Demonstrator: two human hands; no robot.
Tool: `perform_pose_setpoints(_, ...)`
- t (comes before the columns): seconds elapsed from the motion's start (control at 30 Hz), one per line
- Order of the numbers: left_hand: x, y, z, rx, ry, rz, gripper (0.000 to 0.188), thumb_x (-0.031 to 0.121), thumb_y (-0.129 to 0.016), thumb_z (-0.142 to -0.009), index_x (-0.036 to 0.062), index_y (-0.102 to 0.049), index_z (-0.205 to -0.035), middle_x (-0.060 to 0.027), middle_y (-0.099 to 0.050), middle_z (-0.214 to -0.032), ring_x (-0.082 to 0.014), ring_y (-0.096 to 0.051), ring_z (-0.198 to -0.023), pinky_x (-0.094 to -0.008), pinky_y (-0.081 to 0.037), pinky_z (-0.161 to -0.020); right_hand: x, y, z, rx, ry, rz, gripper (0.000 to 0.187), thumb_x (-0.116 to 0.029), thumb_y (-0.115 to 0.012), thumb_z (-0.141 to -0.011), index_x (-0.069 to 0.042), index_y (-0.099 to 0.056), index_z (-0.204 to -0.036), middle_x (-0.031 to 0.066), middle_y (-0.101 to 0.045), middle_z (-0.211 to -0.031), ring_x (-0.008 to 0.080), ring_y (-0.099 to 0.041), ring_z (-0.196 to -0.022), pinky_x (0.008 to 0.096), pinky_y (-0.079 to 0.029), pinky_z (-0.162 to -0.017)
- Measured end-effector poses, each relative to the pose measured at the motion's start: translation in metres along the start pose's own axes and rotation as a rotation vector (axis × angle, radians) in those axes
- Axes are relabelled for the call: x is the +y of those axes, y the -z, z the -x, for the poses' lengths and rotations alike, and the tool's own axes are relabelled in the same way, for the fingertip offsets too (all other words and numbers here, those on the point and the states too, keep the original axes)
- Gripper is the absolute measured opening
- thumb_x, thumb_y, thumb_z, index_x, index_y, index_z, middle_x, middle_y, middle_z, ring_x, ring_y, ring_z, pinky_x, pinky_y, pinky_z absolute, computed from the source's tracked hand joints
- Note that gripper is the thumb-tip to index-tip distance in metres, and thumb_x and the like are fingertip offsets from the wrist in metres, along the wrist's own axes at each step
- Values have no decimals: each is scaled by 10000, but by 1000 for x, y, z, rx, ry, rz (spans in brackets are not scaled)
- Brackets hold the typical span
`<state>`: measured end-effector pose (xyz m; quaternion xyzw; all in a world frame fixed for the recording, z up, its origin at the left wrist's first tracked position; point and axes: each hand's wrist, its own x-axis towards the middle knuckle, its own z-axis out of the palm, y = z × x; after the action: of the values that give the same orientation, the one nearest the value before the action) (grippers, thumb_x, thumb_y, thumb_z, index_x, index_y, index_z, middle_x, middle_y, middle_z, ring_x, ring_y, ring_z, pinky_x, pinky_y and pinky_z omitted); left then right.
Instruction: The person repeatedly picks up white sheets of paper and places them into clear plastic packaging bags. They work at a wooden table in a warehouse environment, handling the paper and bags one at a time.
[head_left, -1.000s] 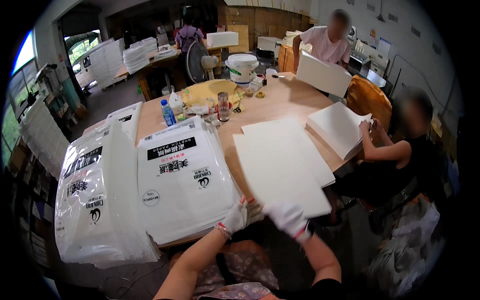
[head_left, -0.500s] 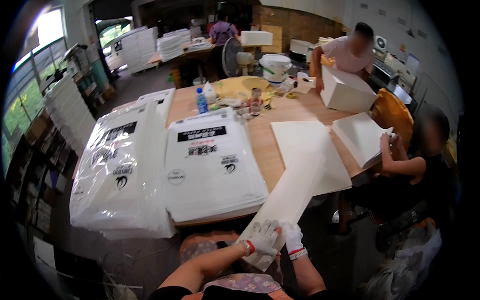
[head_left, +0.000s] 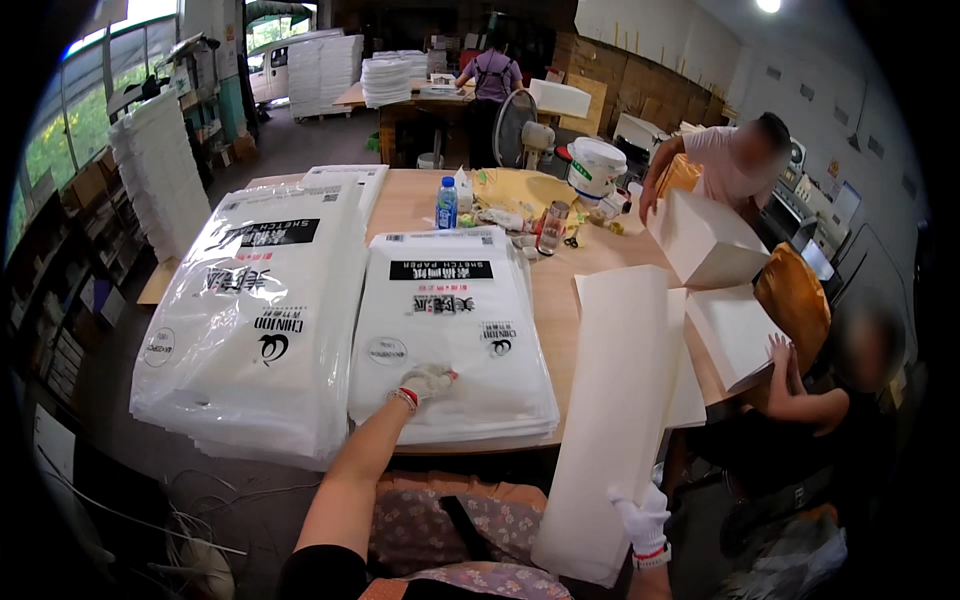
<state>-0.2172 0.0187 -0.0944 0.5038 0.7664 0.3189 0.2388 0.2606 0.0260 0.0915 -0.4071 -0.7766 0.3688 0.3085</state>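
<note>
My left hand [head_left: 430, 382], in a white glove with its fingers reaching to the right, rests on the front part of a stack of printed clear plastic bags [head_left: 395, 352]. Nothing is visibly gripped in it. My right hand [head_left: 642, 518], also gloved, holds the right edge of a long cream paper bundle [head_left: 605, 400] near its lower end. The bundle slopes from the tabletop down past the table's front edge towards my lap. Under it, larger cream sheets [head_left: 685, 395] lie on the table. The thumb shows on the paper; the other fingers are partly hidden.
A second stack of plastic bags [head_left: 275, 370] lies at left. A bottle [head_left: 446, 203], a glass jar [head_left: 552, 228], scissors [head_left: 572, 238] and a bucket [head_left: 597, 165] stand or lie farther back. Two people handle white paper stacks [head_left: 735, 330] at right; another works behind a fan [head_left: 515, 130].
My left hand has left the paper and moved up-left onto the plastic bags. The right hand has shifted right, still on the paper, which now lies more upright in view. The head view has turned.
</note>
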Motion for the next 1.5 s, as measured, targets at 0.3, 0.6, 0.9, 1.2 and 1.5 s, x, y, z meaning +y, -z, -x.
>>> perform_pose_setpoints(0.3, 98, 86, -78, 26, 162, 1006, 191, 199, -533, -860, 50, -582, -970, -30, -588, -707, -150, -537, -581, -296, -467, -577, -35, -37, -26, -631, 20, 747, 347, -455, -586, -786, -128, -693, -833, 145, -647, -815, 329, -625, -752, 421, -493, -643)
perform_pose_setpoints(0.6, 281, 22, 70, -303, -376, 334, 336, 209, -558, -871, 58, -515, -1168, -118, -610, -987, -196, -584, -884, -306, -474, -801, 9, -79, -104, -199, 165, 586, 228, -287, -564, -813, -103, -584, -946, 131, -596, -960, 332, -600, -759, 419, -495, -662)
perform_pose_setpoints(0.9, 70, -61, 116, 390, -713, -299, 407, 177, -583, -818, 53, -484, -1193, -131, -588, -951, -350, -588, -919, -472, -473, -836, 92, -139, -127, 157, -233, 558, 185, -111, -480, -843, -76, -518, -1021, 209, -617, -911, 411, -605, -826, 482, -469, -694)
perform_pose_setpoints(1.2, 27, 7, 232, 437, 327, 201, 225, 57, -435, -873, 8, -514, -1078, -203, -564, -1042, -373, -546, -950, -413, -434, -833, 59, -88, -41, -185, -144, 453, 167, -105, -559, -789, -55, -485, -930, 196, -601, -765, 437, -578, -732, 533, -438, -619)
perform_pose_setpoints(1.5, 48, -43, 396, 481, 206, 9, 249, 38, -574, -712, 23, -517, -954, -145, -561, -780, -328, -589, -758, -391, -488, -714, 30, -37, 120, -299, -34, 226, 100, -144, -555, -776, -53, -596, -772, 146, -516, -662, 333, -528, -599, 430, -421, -532)
